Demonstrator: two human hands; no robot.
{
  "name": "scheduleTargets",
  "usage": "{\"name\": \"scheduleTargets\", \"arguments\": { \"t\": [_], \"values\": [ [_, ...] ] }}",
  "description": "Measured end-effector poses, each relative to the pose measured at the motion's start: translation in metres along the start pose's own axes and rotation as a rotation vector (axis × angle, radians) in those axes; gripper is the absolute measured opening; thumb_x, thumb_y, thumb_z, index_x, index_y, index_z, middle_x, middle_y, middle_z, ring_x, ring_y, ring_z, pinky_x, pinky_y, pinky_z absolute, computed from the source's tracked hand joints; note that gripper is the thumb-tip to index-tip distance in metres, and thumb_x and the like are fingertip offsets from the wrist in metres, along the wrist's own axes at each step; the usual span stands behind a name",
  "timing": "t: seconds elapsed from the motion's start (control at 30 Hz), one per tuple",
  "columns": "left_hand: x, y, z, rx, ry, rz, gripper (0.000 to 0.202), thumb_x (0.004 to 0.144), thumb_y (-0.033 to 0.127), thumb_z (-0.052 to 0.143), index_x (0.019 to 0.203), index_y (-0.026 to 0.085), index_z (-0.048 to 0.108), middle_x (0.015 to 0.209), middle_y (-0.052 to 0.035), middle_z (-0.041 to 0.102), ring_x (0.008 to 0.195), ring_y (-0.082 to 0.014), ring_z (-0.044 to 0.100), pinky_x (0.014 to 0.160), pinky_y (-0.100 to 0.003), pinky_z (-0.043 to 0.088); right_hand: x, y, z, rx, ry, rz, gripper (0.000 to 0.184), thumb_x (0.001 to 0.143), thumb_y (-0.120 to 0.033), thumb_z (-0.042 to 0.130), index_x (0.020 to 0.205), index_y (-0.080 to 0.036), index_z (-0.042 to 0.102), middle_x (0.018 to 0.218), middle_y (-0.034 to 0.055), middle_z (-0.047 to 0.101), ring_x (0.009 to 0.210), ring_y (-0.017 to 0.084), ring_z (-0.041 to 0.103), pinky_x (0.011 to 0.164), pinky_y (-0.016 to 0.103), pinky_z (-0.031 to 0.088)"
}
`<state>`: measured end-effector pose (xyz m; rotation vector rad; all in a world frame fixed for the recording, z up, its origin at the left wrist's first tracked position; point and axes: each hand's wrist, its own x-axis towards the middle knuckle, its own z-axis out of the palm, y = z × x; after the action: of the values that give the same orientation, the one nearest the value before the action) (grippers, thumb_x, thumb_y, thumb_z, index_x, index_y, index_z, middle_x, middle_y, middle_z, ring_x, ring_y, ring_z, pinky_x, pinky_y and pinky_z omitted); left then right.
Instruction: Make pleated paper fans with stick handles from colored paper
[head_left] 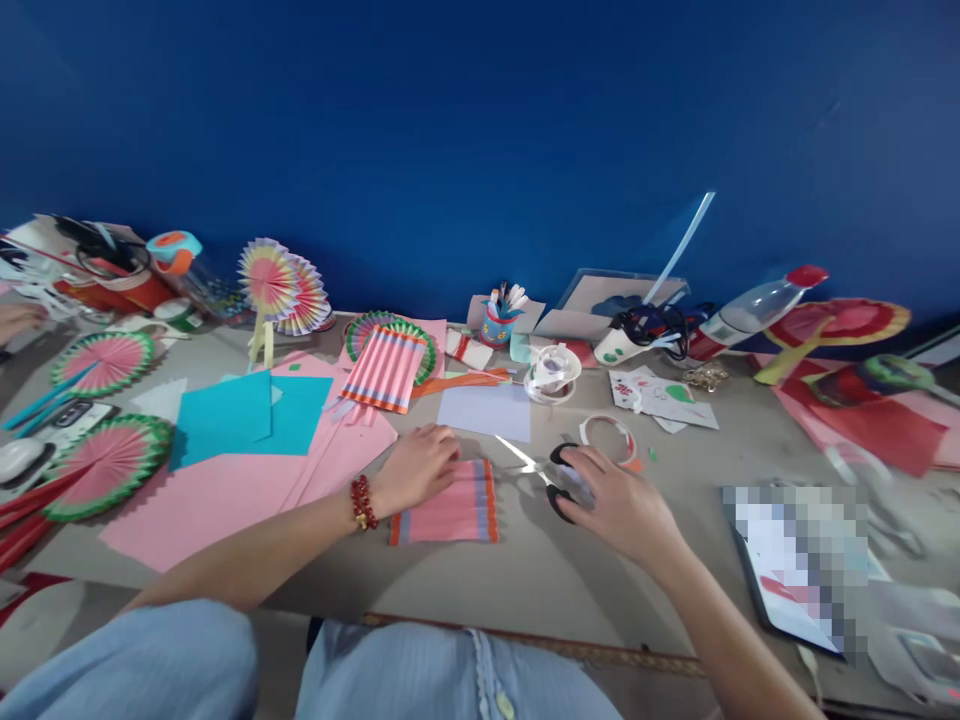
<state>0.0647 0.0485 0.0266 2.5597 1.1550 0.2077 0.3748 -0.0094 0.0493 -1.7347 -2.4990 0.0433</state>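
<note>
My left hand (415,466), with a red bead bracelet at the wrist, rests curled on the top left of a pleated pink paper with orange and grey edges (457,510) lying on the grey table (540,570). My right hand (611,500) lies over the black handles of a pair of scissors (544,472). The silver blades point left toward the pleated paper and look slightly apart. A pale lilac sheet (484,412) lies just behind both hands.
Pink sheets (225,490) and turquoise sheets (240,415) lie at the left beside folded paper fans (105,455). A second pleated strip (384,368), a tape roll (553,370), a pen cup (499,320), a spray bottle (757,305) and a tablet (795,560) stand around. Another person's hand (19,320) shows at far left.
</note>
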Motion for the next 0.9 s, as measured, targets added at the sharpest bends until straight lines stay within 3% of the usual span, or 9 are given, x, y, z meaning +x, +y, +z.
{"name": "scheduleTargets", "arguments": {
  "t": [0.13, 0.23, 0.37, 0.5, 0.67, 0.9],
  "values": [
    [0.0, 0.005, 0.002, -0.013, -0.021, 0.011, 0.008, 0.091, 0.025, 0.057, 0.088, 0.018, 0.058, 0.1, -0.0067, 0.061, 0.098, -0.024, 0.057, 0.086, -0.037, 0.044, 0.002, -0.002, 0.006, 0.043, -0.013, -0.016, 0.038, 0.085, -0.036, 0.061, 0.121, -0.023, 0.057, 0.123, 0.0074, 0.066, 0.097, 0.027, 0.07, 0.071, 0.035, 0.055],
    [0.001, 0.006, -0.002, -0.153, -0.04, 0.04, 0.005, 0.091, 0.019, 0.053, 0.088, 0.019, 0.056, 0.097, -0.0048, 0.063, 0.096, -0.0216, 0.059, 0.085, -0.033, 0.045, 0.003, -0.004, 0.005, 0.058, 0.009, -0.049, 0.036, 0.085, -0.036, 0.061, 0.119, -0.024, 0.059, 0.122, 0.0073, 0.067, 0.097, 0.026, 0.07, 0.071, 0.035, 0.056],
    [0.001, 0.004, -0.013, -0.46, -0.097, -0.046, 0.013, 0.089, 0.021, 0.054, 0.102, 0.021, 0.056, 0.093, -0.0014, 0.067, 0.084, -0.0172, 0.062, 0.074, -0.027, 0.047, 0.001, -0.004, -0.001, 0.091, 0.166, -0.153, 0.026, 0.091, -0.036, 0.055, 0.11, -0.022, 0.065, 0.108, 0.0078, 0.073, 0.091, 0.023, 0.071, 0.074, 0.032, 0.055],
    [0.001, 0.002, -0.027, -0.614, -0.141, -0.053, 0.025, 0.089, 0.029, 0.057, 0.113, 0.02, 0.061, 0.096, -0.0029, 0.07, 0.086, -0.0169, 0.064, 0.075, -0.025, 0.047, 0.0, -0.005, -0.011, 0.11, 0.314, -0.285, 0.023, 0.096, -0.035, 0.052, 0.099, -0.019, 0.069, 0.084, 0.0055, 0.075, 0.074, 0.019, 0.07, 0.067, 0.029, 0.052],
    [0.002, 0.011, -0.049, -0.655, -0.205, -0.05, 0.021, 0.092, 0.029, 0.053, 0.099, 0.018, 0.069, 0.088, -0.0019, 0.071, 0.077, -0.0145, 0.061, 0.07, -0.022, 0.043, 0.003, -0.008, -0.023, 0.033, 0.323, -0.421, 0.024, 0.097, -0.034, 0.053, 0.098, -0.017, 0.069, 0.081, 0.0054, 0.073, 0.07, 0.018, 0.067, 0.064, 0.03, 0.047],
    [0.0, 0.022, -0.071, -0.662, -0.198, -0.1, 0.018, 0.089, 0.03, 0.055, 0.085, 0.016, 0.066, 0.075, 0.0005, 0.066, 0.068, -0.0127, 0.055, 0.062, -0.021, 0.039, 0.003, -0.009, -0.045, -0.069, 0.284, -0.497, 0.026, 0.1, -0.031, 0.049, 0.093, -0.016, 0.068, 0.078, 0.0056, 0.072, 0.07, 0.017, 0.065, 0.068, 0.031, 0.044]
  ]
}}
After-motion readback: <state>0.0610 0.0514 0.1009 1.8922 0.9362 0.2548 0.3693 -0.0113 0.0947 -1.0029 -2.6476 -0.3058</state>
